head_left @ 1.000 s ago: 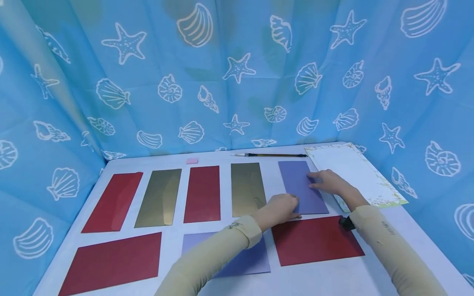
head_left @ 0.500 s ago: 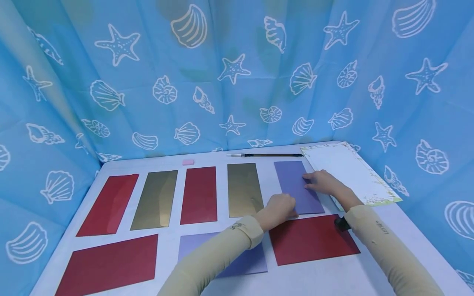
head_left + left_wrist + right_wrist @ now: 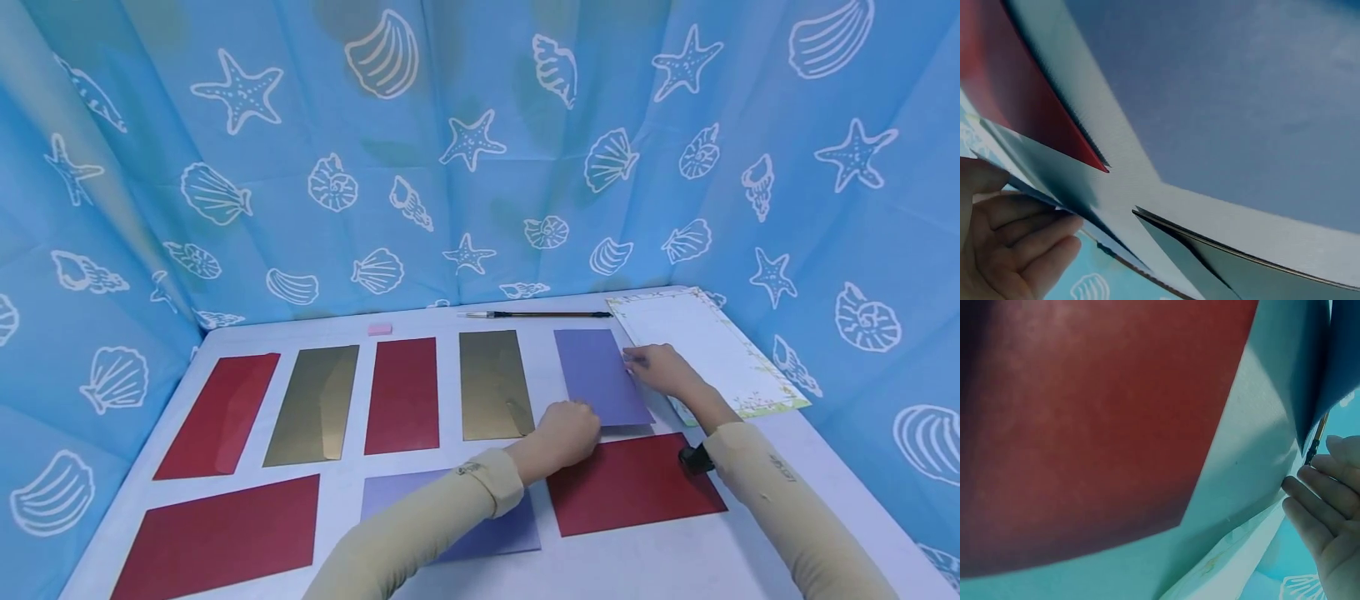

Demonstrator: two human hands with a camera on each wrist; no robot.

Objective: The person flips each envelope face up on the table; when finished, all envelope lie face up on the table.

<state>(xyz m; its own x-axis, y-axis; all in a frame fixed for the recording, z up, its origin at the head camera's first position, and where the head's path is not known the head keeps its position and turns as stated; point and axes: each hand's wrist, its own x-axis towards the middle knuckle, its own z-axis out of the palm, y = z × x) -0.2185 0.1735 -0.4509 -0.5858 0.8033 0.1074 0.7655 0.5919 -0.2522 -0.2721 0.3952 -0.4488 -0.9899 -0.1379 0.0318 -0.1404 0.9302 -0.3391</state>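
A purple envelope (image 3: 600,375) lies at the back right, its near edge slightly raised over a shadow on the table. My left hand (image 3: 566,432) pinches that near edge at its left corner. In the left wrist view, the thumb is above the edge and the fingers (image 3: 1044,244) are below it. My right hand (image 3: 663,371) is at the envelope's right edge. Its fingers (image 3: 1319,512) look nearly straight in the right wrist view, beside the lifted envelope. A red envelope (image 3: 637,487) lies just in front of both hands.
Gold envelopes (image 3: 491,383) and red envelopes (image 3: 402,396) lie in a row to the left. Another purple envelope (image 3: 502,533) is partly under the left forearm. A brush (image 3: 547,314), a pink eraser-like block (image 3: 380,329) and bordered paper (image 3: 690,333) lie at the back.
The purple envelope's near edge has risen from the table with the left hand. The right fingers have slid from its surface to its right edge. The head view has turned slightly right.
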